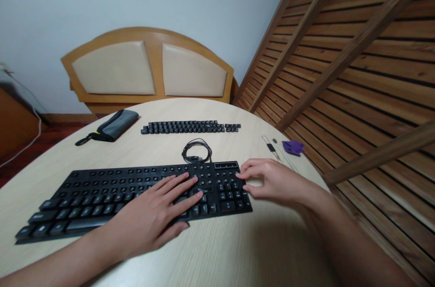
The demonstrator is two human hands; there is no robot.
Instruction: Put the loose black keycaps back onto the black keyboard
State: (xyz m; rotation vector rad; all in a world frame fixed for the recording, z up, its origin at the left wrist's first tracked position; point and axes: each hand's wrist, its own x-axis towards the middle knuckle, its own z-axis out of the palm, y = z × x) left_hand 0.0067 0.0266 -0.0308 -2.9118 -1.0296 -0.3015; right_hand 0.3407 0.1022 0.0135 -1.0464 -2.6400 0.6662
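Observation:
A black keyboard (84,223) lies on the table, its upper rows on the left stripped to bare switches while the lower rows and number pad carry keycaps. My left hand (154,212) rests flat across its middle, fingers spread over the arrow-key area. At the upper right of the number pad, my right hand (268,180) has thumb and fingertips bent around a keycap at the edge; the fingers partly hide that keycap. Behind the keyboard, loose keycaps (183,127) stand in several rows. The keyboard's coiled cable (197,151) lies between them.
A grey zip pouch (118,125) sits at the table's far left. To the right are a wire tool with a black handle (271,147), a thin brush (275,141) and a folded purple cloth (292,148). Wooden slats (356,74) lean beside the round table (217,251).

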